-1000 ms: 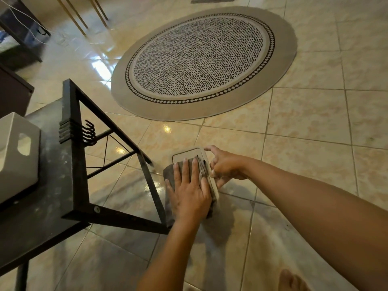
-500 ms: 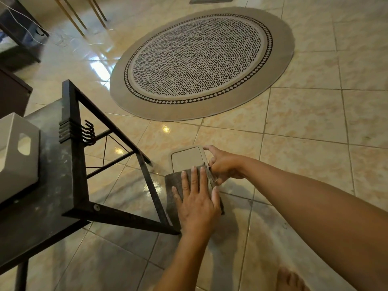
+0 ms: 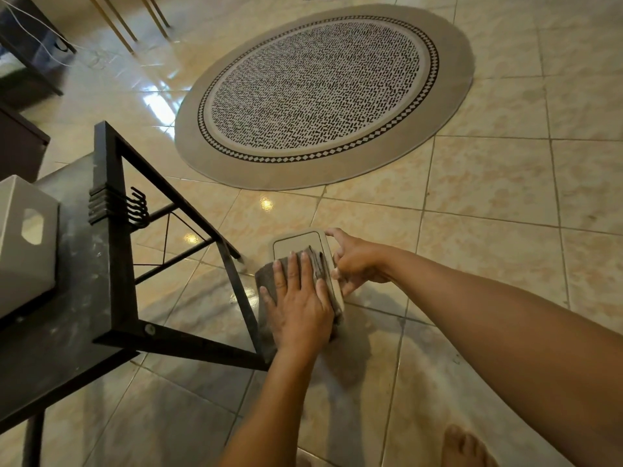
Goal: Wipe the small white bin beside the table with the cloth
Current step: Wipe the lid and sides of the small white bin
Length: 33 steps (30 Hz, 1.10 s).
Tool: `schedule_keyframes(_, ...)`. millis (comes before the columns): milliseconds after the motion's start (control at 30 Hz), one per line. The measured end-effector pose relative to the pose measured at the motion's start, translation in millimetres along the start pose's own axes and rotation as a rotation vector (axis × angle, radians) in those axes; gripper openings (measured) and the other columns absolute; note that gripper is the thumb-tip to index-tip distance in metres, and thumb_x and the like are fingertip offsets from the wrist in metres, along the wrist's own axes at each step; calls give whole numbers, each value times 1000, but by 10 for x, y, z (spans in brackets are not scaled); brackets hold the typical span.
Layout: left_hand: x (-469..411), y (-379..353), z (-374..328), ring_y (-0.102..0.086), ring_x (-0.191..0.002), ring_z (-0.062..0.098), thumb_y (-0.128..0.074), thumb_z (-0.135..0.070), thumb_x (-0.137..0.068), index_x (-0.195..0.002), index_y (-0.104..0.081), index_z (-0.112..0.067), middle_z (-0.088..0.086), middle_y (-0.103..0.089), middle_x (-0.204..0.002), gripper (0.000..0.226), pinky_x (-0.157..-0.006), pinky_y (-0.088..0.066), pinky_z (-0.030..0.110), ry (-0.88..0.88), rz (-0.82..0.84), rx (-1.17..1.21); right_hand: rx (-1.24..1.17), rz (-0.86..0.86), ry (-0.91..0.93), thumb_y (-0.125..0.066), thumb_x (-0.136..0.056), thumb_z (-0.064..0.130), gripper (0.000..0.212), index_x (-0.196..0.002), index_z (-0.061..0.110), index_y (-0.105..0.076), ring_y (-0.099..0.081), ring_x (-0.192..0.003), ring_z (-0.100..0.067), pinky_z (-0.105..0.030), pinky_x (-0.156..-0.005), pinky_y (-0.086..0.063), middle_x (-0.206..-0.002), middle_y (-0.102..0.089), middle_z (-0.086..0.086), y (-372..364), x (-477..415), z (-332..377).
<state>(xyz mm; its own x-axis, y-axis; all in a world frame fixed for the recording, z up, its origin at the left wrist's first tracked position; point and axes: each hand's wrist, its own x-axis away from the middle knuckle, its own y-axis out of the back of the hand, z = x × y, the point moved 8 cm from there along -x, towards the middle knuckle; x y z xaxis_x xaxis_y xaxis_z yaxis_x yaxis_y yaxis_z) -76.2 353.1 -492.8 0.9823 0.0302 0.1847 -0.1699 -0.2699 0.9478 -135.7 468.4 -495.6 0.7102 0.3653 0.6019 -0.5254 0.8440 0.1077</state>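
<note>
Down on the tiled floor (image 3: 505, 197), the bin (image 3: 296, 242) stands just beside the slanted dark leg of the bench (image 3: 84, 298), seen from above so that mostly its pale lid shows. The grey cloth (image 3: 264, 281) lies folded over the near part of the lid and hangs a little off its left edge. The left hand (image 3: 300, 305) lies flat on the cloth, fingers straight and spread, pressing it onto the bin. The right hand (image 3: 357, 264) grasps the bin's right edge, its thumb up at the far corner and its fingers curled round the side. Only the far strip of the lid is uncovered. On the bench top, at the left edge of the view, sits a white box (image 3: 23, 244) with a cut-out handle, and black hooks (image 3: 135, 207) hang from the bench frame. A round patterned rug (image 3: 320, 96) lies well beyond the bin. A bare foot (image 3: 462, 446) shows at the bottom right.
</note>
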Motion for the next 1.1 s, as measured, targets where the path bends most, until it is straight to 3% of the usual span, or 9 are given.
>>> schedule_keyframes(100, -207, 64, -36, 33, -145, 18, -14, -43, -105, -155, 17, -32, -6, 28, -162, 60, -119, 14, 55, 7, 15, 35, 10, -2, -12, -50, -91, -16, 95, -155, 40, -7, -64, -64, -15, -39, -62, -64, -95, -53, -11, 30, 22, -4)
schedule_keyframes(233, -195, -11, -318, 33, -145, 20, 5, -55, -96, -154, 17, -37, -9, 28, -160, 62, -118, 14, 56, -272, 52, -169, 1, 9, -23, -50, -87, -19, 101, -154, 44, -9, -73, -85, -28, -47, -69, -64, -126, -52, -20, 137, 49, -69)
schedule_keyframes(400, -470, 47, -242, 28, -147, 18, -7, -49, -103, -155, 13, -38, -11, 23, -162, 57, -119, 13, 54, -166, 24, -109, 14, 7, -5, -52, -87, -17, 98, -154, 41, -11, -68, -75, -21, -50, -72, -63, -98, -57, -13, 140, 37, -44)
schedule_keyframes(500, -344, -39, -423, 30, -146, 19, 0, -54, -98, -156, 12, -35, -8, 24, -162, 62, -120, 10, 55, -362, 61, -234, -14, 12, -22, -50, -85, -20, 97, -151, 43, -16, -70, -93, -30, -48, -69, -64, -128, -51, -15, 170, 82, -70)
schedule_keyframes(533, -366, -22, -408, 30, -146, 19, -1, -54, -98, -156, 12, -35, -8, 24, -162, 62, -121, 8, 55, -387, 66, -236, -24, 14, -24, -50, -85, -20, 98, -151, 44, -16, -71, -93, -31, -49, -70, -63, -129, -51, -17, 175, 88, -75)
schedule_keyframes(667, -606, 95, -154, 26, -148, 19, -10, -48, -103, -156, 13, -35, -9, 21, -163, 59, -120, 11, 53, -154, 27, -128, 14, 5, -20, -49, -87, -18, 100, -153, 46, -10, -71, -73, -23, -48, -71, -63, -103, -56, -15, 108, 44, -16)
schedule_keyframes(833, -335, 11, -472, 26, -147, 16, -9, -47, -103, -157, 5, -32, -7, 17, -164, 58, -121, 12, 47, -336, 104, -95, 3, 14, -14, -58, -81, -14, 102, -152, 43, -13, -73, -93, -36, -55, -78, -61, -136, -49, -19, 180, 93, -64)
schedule_keyframes(967, -569, 154, -186, 23, -148, 14, -18, -47, -103, -156, 5, -40, -6, 15, -165, 58, -122, 8, 49, -299, 63, -95, 9, 2, -2, -51, -85, -18, 97, -151, 45, -16, -71, -78, -25, -52, -75, -62, -103, -58, -17, 176, 76, -28)
schedule_keyframes(1100, -477, 108, -145, 27, -148, 18, -18, -55, -101, -155, 9, -42, -9, 22, -163, 61, -118, 15, 52, -181, -1, -55, 14, -5, -6, -49, -84, -20, 97, -151, 43, -18, -69, -71, -23, -53, -74, -62, -95, -56, -13, 197, 65, -26)
